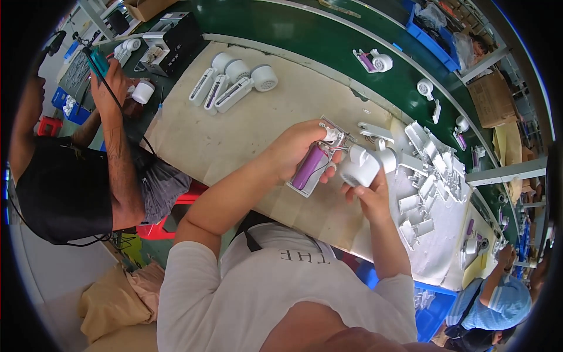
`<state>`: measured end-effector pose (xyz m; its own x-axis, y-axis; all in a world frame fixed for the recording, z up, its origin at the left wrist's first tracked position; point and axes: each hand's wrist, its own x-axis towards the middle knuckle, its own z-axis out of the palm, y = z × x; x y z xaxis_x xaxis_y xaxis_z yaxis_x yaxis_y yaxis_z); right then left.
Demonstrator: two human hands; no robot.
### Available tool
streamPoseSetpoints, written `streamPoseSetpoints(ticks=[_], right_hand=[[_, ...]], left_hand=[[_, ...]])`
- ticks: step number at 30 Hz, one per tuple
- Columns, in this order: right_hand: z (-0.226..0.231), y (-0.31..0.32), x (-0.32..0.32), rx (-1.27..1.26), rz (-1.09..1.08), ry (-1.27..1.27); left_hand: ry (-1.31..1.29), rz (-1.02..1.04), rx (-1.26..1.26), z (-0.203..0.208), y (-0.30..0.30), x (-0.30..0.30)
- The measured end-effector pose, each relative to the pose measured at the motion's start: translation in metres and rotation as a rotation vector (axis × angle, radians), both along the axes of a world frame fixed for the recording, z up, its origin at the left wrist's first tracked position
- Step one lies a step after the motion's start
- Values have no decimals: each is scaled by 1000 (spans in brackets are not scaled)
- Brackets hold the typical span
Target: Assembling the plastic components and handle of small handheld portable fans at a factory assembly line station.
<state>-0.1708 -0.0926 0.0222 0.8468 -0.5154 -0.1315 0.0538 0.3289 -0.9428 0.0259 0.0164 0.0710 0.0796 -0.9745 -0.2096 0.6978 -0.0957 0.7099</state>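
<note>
My left hand [296,146] is closed around an opened white handle casing [301,190], with a purple cylindrical battery [311,167] and thin wires exposed inside it. My right hand [375,199] grips a round white fan head [359,170], its grille turned down toward me. Wires run from the casing to the fan head, and the two are held close together above the work table. Just beyond my right hand lie another white handle part [375,131] with wiring and a rounded white piece [388,158], partly hidden behind the held head.
Several white plastic shells [434,158] are heaped at right. Three white handheld fans [234,82] lie at the far left of the table [246,138]. A green conveyor belt [281,38] carries fan parts. At left, a co-worker [70,193] holds a teal tool [99,63]. Below right is a blue bin [434,320].
</note>
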Motion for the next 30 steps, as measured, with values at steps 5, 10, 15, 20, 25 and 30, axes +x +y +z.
streamPoseSetpoints(ticks=[5, 10, 15, 20, 25, 30], right_hand=[[36, -27, -4, -1624, -241, -72], [47, -41, -9, -1748, -90, 13], [50, -38, -6, -1804, -73, -7], [62, -31, -5, -1752, -5, 28], [72, -33, 0, -1198, 221, 41], [48, -29, 6, -1123, 303, 60]], left_hand=[[-239, -97, 65, -13, 0, 1], [-462, -230, 22, -19, 2, 0], [-628, -196, 10, -13, 9, -4], [-968, -143, -67, -15, 8, -3], [-1292, -186, -146, -27, -2, -17], [-1390, -340, -19, -33, 14, -24]])
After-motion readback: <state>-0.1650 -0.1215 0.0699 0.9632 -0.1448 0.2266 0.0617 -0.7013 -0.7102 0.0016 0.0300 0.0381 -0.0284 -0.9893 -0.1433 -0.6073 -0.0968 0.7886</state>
